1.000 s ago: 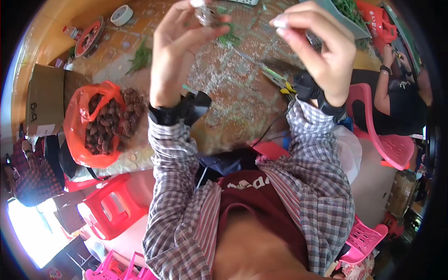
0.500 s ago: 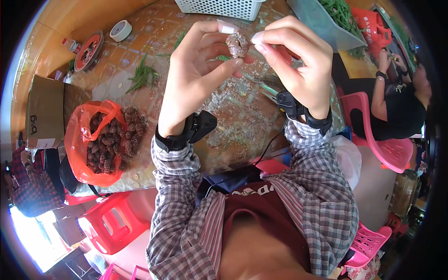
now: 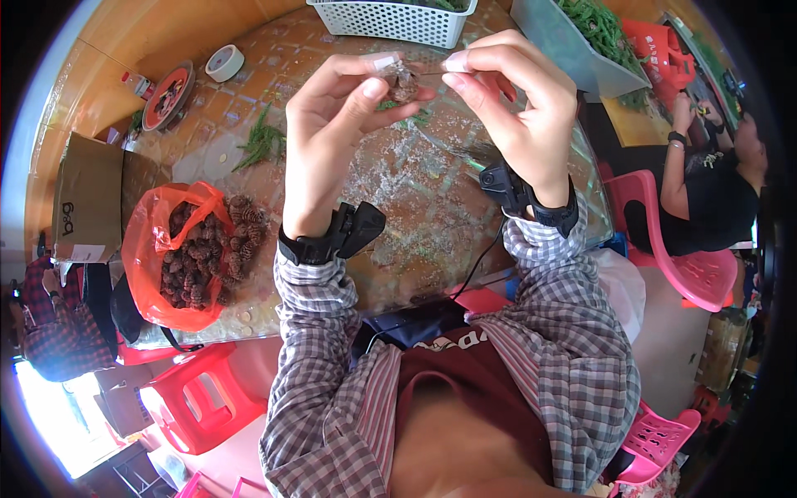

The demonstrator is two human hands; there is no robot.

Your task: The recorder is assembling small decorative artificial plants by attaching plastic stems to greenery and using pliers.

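Note:
Over the table, my left hand (image 3: 320,137) holds a small brown pine cone (image 3: 404,86) with whitish specks between thumb and fingers. Close to its right, my right hand (image 3: 535,116) is closed in a pinch of thumb and forefinger. A thin wire-like strand (image 3: 432,73) seems to run from the pine cone to that pinch; its ends are too fine to make out. White tape wraps a left fingertip. Below the hands, white flakes (image 3: 386,178) are scattered across the brown table (image 3: 398,266).
An orange plastic bag (image 3: 139,249) spills pine cones (image 3: 241,236) at left, near a green sprig (image 3: 262,141). Farther back are a tape roll (image 3: 224,63), a plate (image 3: 168,95), a white basket (image 3: 390,25) and a bin of greenery (image 3: 540,46). Another person (image 3: 714,183) sits at right.
My left hand has turned the pine cone and shifted slightly left and down. The right hand has also moved a little left, and a thin strand now shows between them.

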